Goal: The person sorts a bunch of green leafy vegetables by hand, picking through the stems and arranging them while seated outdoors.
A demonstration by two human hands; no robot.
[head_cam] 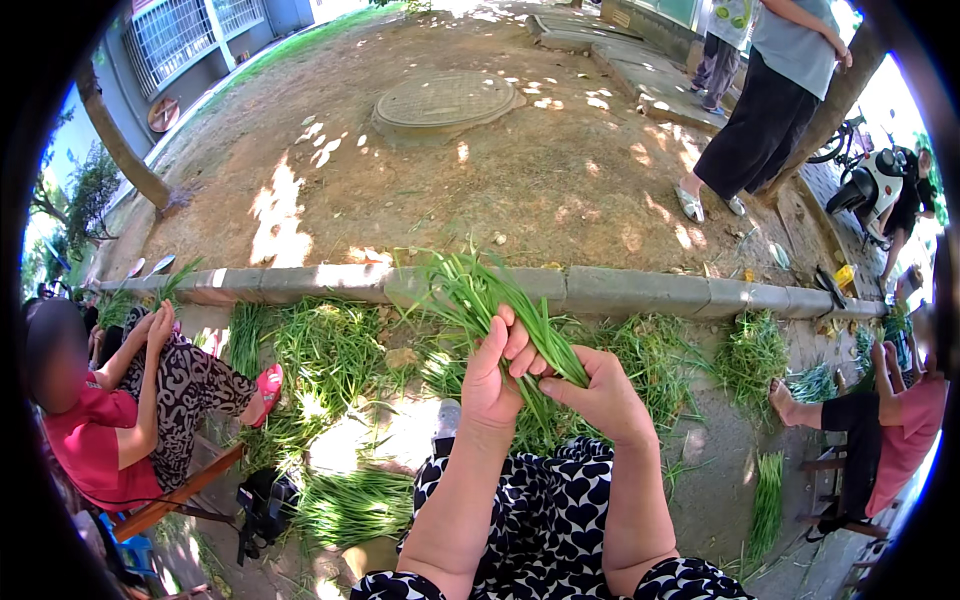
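A bunch of long, flat green leaves [555, 349], seemingly garlic chives, is held up above my lap in both hands. My left hand [495, 371] curls its fingers around the middle of the bunch, with the thumb pointing up. At the lower end, my right hand [607, 394] pinches the stalks between thumb and fingers. Loose leaf tips fan out away from me, over the kerb. Below my hands lies a heap of green leaves [551, 427], partly hidden by them. To the left of my patterned trousers [559, 495] rests a neater pile of chives [356, 506].
A concrete kerb [637, 291] crosses in front, with loose greens [330, 337] along it. Seated people handle greens at left [97, 420] and right [907, 405]. A black bag [266, 506] lies at left. Beyond the kerb, a person [765, 112] stands near a manhole cover [446, 99].
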